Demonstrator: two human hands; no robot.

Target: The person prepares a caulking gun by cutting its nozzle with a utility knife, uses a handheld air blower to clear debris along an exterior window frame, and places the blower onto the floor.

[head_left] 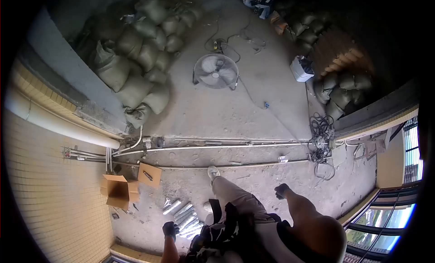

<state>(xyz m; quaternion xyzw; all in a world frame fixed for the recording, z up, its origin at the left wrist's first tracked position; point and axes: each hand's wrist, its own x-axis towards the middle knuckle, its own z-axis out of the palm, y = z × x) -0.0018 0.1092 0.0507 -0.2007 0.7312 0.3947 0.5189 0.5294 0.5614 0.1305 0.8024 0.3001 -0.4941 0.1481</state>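
Observation:
My left hand (171,229), in a dark glove, hangs low beside several shiny silver rolls or tubes (184,215) on the floor. Its fingers look curled in, and nothing shows in them. Over to the right, my right hand (282,191) wears a dark glove too and is held out in the air above the concrete. Its fingers are bent, with nothing visible in the grip. An open cardboard box (118,193) stands left of the silver rolls. Close to it lies a flat cardboard piece (150,174) with small dark items on top.
White pipes (217,147) cross the floor ahead. Beyond them stands a floor fan (216,71) with a trailing cord. Filled sacks (136,59) are piled at the left, and more sacks (346,86) lie at the right. A tangle of black cable (321,136) sits by the right wall end.

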